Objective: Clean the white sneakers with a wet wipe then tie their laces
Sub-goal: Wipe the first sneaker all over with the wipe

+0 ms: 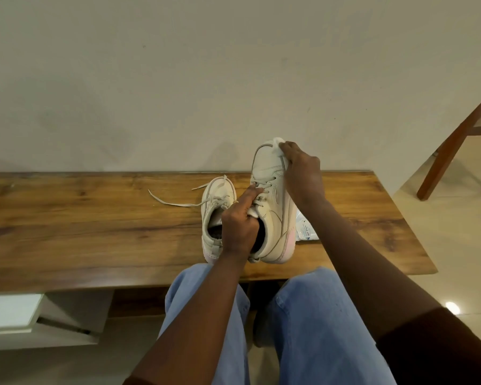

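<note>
Two white sneakers are on the wooden table (95,218). The right sneaker (271,187) is tilted up with its toe raised toward the wall. My left hand (240,220) grips it at the tongue, fingers reaching inside the opening. My right hand (303,170) pinches a white wet wipe (277,144) against the toe's right edge. The left sneaker (215,215) lies flat beside it, its loose laces (172,202) trailing left across the table.
A wet wipes packet (304,227) lies on the table just right of the raised sneaker, partly hidden by my right forearm. A wooden chair (456,145) stands at the right. A white shelf unit (25,315) sits under the table's left side. The wall is close behind.
</note>
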